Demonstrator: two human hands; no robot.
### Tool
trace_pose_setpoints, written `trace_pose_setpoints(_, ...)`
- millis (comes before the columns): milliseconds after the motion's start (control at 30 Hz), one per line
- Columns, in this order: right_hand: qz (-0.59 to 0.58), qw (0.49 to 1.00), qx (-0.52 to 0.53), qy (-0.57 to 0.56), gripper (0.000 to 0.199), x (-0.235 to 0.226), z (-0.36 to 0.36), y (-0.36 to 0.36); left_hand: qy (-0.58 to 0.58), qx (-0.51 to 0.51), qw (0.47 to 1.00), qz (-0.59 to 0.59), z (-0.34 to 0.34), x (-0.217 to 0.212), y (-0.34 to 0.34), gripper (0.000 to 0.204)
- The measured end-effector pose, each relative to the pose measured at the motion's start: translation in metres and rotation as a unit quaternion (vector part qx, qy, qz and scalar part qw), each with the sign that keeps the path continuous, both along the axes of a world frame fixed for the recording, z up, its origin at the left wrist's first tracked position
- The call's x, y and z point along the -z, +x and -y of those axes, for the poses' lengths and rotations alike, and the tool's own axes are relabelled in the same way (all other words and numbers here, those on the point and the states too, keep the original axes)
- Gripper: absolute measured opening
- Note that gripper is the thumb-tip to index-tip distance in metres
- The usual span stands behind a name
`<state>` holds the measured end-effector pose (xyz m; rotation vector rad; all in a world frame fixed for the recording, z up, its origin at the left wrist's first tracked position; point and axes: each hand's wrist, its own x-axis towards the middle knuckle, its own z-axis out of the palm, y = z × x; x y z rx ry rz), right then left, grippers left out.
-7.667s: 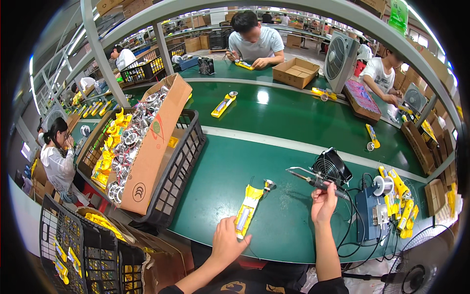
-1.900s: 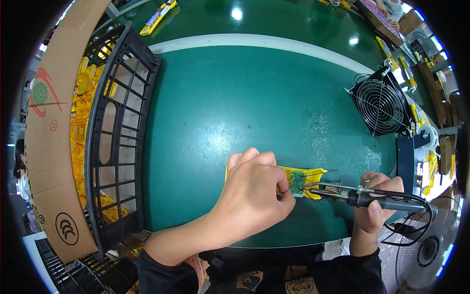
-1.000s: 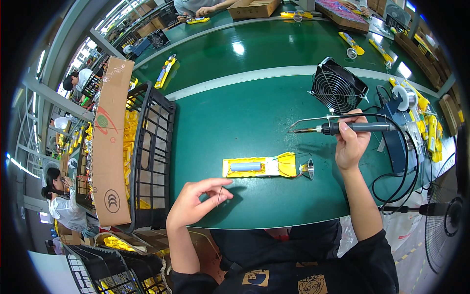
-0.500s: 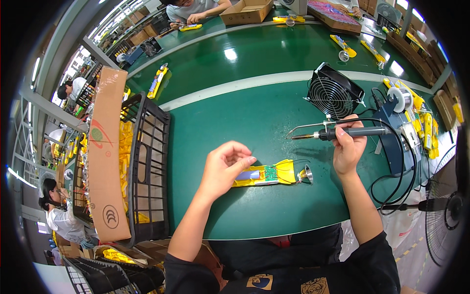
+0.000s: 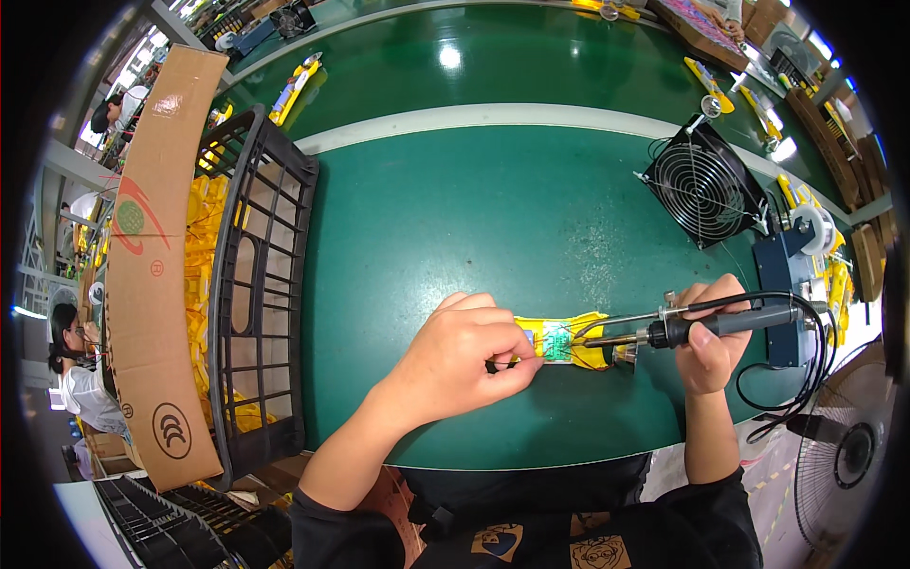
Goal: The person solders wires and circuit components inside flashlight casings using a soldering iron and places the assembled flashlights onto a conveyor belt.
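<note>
A yellow flashlight body (image 5: 590, 358) lies on the green bench, with a small green circuit board (image 5: 556, 343), thin wires and a bit of a lilac battery showing. My left hand (image 5: 463, 356) covers its left end. Thumb and forefinger are pinched at the board's near edge, and a thin black wire (image 5: 491, 365) shows between the fingers. In my right hand (image 5: 711, 346) is a soldering iron (image 5: 725, 324), with a slim metal tube (image 5: 630, 319) fixed along it. Its tip reaches the board's right side; contact is hard to tell. The round reflector (image 5: 626, 354) is partly hidden beneath the iron.
A black crate (image 5: 254, 322) of yellow parts with a cardboard flap (image 5: 156, 275) stands left. At the back right are a black fan (image 5: 706, 185), a blue soldering station (image 5: 782, 261) and a solder spool (image 5: 813, 229). The iron's cable loops at the right. Flashlights (image 5: 296, 90) lie beyond the pale rail.
The soldering iron has come down and its tip is now at the circuit board. My left hand has moved right and lower, its fingers now pinched by the board. The view has shifted.
</note>
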<state>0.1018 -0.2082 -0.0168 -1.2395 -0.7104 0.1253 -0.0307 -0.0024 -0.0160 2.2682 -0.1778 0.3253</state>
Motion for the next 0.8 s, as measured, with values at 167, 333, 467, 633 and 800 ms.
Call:
trace_pose_setpoints(167, 0.019, 1.000, -0.011, -0.009, 0.020, 0.000, 0.000, -0.004, 0.053, 0.010, 0.998, -0.009, 0.003, 0.000, 0.003, 0.011)
trace_pose_setpoints(333, 0.013, 0.999, -0.026, -0.037, 0.014, -0.002, 0.000, -0.004, 0.097, 0.025, 0.993, 0.055, 0.004, 0.009, 0.004, 0.012)
trace_pose_setpoints(467, 0.013, 0.998, -0.038, -0.047, 0.012, -0.002, -0.002, -0.006, 0.120, 0.030, 0.990, 0.064, 0.003, 0.010, 0.005, 0.013)
trace_pose_setpoints(633, 0.013, 0.998, -0.037, -0.048, 0.013, -0.002, -0.001, -0.006, 0.136, 0.037, 0.988, 0.068, 0.004, 0.007, 0.007, 0.013)
trace_pose_setpoints(800, 0.025, 0.998, -0.048, -0.041, 0.013, -0.001, -0.004, -0.007, 0.136, 0.034, 0.988, 0.068, 0.005, 0.007, 0.008, 0.013)
